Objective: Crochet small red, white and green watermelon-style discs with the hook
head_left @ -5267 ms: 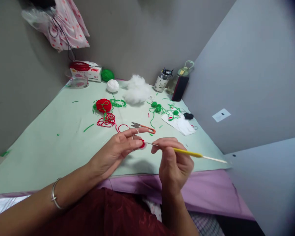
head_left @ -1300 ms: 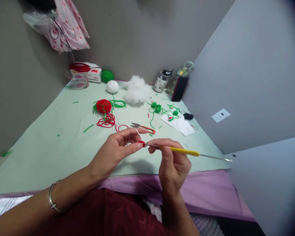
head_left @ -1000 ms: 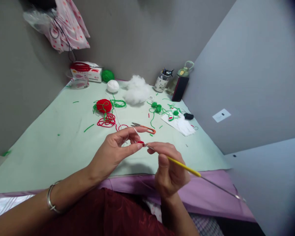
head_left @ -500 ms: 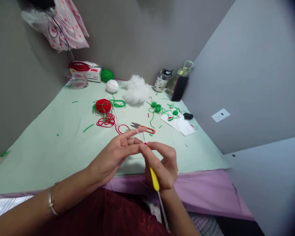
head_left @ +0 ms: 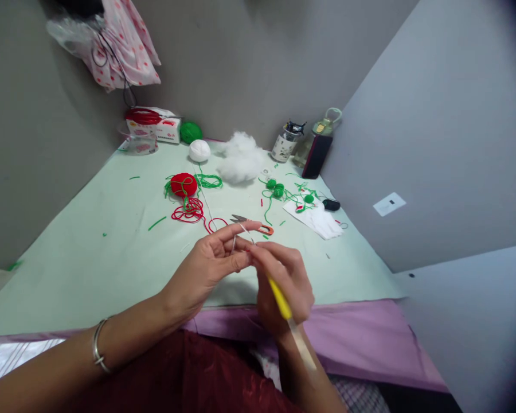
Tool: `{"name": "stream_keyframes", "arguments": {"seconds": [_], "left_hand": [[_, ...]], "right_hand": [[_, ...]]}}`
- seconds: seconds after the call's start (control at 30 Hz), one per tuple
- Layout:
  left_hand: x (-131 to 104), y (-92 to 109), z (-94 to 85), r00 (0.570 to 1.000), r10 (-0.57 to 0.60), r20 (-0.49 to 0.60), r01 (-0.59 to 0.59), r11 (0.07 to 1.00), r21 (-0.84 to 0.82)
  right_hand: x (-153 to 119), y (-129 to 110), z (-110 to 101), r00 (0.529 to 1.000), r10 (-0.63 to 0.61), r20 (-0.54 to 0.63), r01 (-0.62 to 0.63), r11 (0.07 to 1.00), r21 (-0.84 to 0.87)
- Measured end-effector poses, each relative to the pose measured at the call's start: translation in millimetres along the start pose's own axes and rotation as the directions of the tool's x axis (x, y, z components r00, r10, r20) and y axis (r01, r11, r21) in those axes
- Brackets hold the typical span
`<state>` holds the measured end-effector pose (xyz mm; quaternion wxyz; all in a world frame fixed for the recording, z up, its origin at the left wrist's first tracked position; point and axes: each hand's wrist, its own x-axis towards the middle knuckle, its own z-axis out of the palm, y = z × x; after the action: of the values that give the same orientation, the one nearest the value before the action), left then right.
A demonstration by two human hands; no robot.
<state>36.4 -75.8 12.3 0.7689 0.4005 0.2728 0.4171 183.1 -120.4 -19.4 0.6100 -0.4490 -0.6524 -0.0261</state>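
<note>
White yarn (head_left: 244, 228) runs over the raised index finger of my left hand (head_left: 212, 255), whose thumb and middle finger pinch a tiny piece, mostly hidden at the fingertips. My right hand (head_left: 286, 284) is closed around a crochet hook with a yellow handle (head_left: 280, 298); its tip meets the yarn by my left fingertips. Orange-handled snips (head_left: 264, 229) lie just beyond my hands. Farther left are a red yarn ball (head_left: 183, 184) with loose red strands (head_left: 189, 211) and a white yarn ball (head_left: 199, 151).
White stuffing (head_left: 241, 159) lies at the back centre. Small green balls (head_left: 277, 190) and a white tissue (head_left: 316, 218) are to the right. Behind stand a pen jar (head_left: 284, 144), a bottle (head_left: 327, 123) and a phone (head_left: 317, 156). A box (head_left: 167, 131) and green yarn (head_left: 191, 132) sit back left.
The hook's yellow handle has swung slightly right and its rear end is blurred. My right hand has tilted a little. The whole view has shifted slightly.
</note>
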Motion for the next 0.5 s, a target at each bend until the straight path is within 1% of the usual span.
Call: {"name": "stream_keyframes", "arguments": {"seconds": [0.03, 0.07, 0.1, 0.13, 0.2, 0.23, 0.27, 0.33, 0.4, 0.43, 0.5], "left_hand": [[1, 1, -0.7, 0.999, -0.05, 0.014, 0.05, 0.998, -0.035], [2, 2, -1.7, 0.995, -0.101, 0.025, 0.102, 0.992, -0.078], [4, 3, -2.7, 0.99, -0.139, 0.03, 0.142, 0.982, -0.121], [5, 4, -3.8, 0.987, -0.157, 0.03, 0.16, 0.975, -0.154], [6, 5, -5.6, 0.992, -0.128, -0.001, 0.127, 0.98, -0.154], [6, 5, -6.1, 0.996, -0.088, -0.022, 0.085, 0.99, -0.113], [5, 4, -6.3, 0.998, -0.044, -0.034, 0.042, 0.997, -0.058], [4, 2, -6.2, 0.999, 0.019, -0.027, -0.018, 0.998, 0.054], [2, 1, -5.7, 0.999, 0.04, 0.006, -0.04, 0.992, 0.122], [1, 1, -5.6, 0.999, 0.038, 0.021, -0.04, 0.989, 0.14], [0, 3, -5.9, 0.999, 0.035, 0.027, -0.039, 0.986, 0.163]], "right_hand": [[-1, 0, -1, 0.999, -0.045, -0.012, 0.044, 0.998, -0.051], [-1, 0, -2, 0.998, -0.054, -0.029, 0.053, 0.997, -0.054], [0, 1, -2, 0.998, -0.038, -0.039, 0.038, 0.999, -0.01], [2, 1, -3, 0.998, 0.028, -0.055, -0.024, 0.997, 0.069], [8, 0, -3, 0.98, 0.182, -0.078, -0.155, 0.951, 0.269], [10, 0, -2, 0.967, 0.248, -0.066, -0.209, 0.911, 0.356], [12, -1, -1, 0.959, 0.282, -0.042, -0.24, 0.878, 0.413], [14, -1, 1, 0.957, 0.289, 0.032, -0.272, 0.853, 0.445], [12, 0, 1, 0.952, 0.299, 0.066, -0.297, 0.849, 0.436], [11, 1, 1, 0.943, 0.325, 0.069, -0.321, 0.836, 0.446], [10, 4, 0, 0.912, 0.4, 0.088, -0.388, 0.773, 0.502]]}}
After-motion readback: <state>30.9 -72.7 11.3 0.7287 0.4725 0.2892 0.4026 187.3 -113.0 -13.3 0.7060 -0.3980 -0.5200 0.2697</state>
